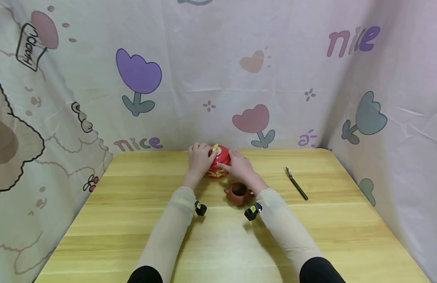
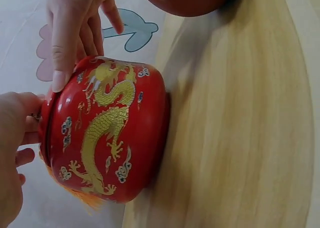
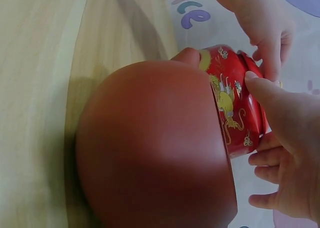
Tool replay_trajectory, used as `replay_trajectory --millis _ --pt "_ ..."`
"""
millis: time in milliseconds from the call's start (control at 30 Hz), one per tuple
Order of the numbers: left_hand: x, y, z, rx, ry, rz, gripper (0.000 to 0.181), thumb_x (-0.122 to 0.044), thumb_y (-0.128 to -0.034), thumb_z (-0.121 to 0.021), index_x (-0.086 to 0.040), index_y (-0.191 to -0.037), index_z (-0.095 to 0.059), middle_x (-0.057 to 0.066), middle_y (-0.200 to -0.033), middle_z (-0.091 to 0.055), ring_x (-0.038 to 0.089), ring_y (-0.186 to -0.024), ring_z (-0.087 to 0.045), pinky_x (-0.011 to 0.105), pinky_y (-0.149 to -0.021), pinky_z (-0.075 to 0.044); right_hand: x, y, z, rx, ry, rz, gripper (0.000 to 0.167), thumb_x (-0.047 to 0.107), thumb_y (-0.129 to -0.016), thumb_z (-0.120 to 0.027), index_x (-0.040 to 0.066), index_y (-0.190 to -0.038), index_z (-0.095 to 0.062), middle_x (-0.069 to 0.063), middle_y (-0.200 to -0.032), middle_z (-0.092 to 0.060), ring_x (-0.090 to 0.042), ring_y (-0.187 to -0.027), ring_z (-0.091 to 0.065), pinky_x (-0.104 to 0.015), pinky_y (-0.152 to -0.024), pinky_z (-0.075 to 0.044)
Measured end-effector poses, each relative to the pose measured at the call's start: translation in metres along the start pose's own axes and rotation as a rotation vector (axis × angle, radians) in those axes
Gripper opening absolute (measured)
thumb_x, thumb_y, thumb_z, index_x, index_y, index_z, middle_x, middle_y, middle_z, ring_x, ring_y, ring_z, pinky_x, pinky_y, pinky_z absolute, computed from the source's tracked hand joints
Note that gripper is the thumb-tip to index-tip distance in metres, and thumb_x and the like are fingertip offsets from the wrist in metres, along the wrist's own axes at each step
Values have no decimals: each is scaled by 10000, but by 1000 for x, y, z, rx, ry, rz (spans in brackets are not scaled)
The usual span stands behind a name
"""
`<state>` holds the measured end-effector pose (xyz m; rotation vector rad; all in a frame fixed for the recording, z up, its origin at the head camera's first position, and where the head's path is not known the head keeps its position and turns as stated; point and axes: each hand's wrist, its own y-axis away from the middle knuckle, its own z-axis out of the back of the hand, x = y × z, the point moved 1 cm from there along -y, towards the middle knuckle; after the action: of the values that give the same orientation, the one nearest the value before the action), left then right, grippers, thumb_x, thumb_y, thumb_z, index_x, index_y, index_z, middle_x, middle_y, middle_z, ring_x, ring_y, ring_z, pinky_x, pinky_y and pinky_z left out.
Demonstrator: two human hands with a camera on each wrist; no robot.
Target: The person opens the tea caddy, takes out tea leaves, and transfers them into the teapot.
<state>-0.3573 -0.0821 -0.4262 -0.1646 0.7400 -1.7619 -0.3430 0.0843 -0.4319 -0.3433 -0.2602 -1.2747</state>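
I'm watching the patterned cloth (image 1: 200, 74) filling the upper frame and the wooden table (image 1: 133, 239) spreading below. Centre frame, the right hand (image 1: 242, 167) is gripping the rim with thumb and fingers apart, and the left hand (image 1: 198, 159) is half-curling over the red pot (image 1: 222, 158). The brown teapot (image 1: 236, 199) is sitting just below, a pen-like stick (image 1: 297, 185) is lying right of centre, and the gold knob (image 1: 216, 149) is being pinched by the left fingers.
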Motion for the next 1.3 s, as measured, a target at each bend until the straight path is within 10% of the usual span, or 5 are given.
replay_trajectory --millis 667,1300 --pt "-4 2 -2 -78 52 84 346 -388 -942 -611 -81 -1022 -750 76 -1083 -729 282 -987 -544 475 -873 -393 2 5 1 -19 18 -11 859 602 -891 -578 35 -1498 -356 -163 -1541 -395 -332 -1451 -342 -565 -1122 -356" --pt "-9 9 37 -269 191 184 325 -351 -937 -633 -71 -1057 -748 92 -1083 -727 296 -981 -524 493 -892 -377 0 5 1 -59 18 12 813 615 -869 -604 72 -1451 -439 -137 -1451 -505 -316 -1326 -498 -519 -1070 -434"
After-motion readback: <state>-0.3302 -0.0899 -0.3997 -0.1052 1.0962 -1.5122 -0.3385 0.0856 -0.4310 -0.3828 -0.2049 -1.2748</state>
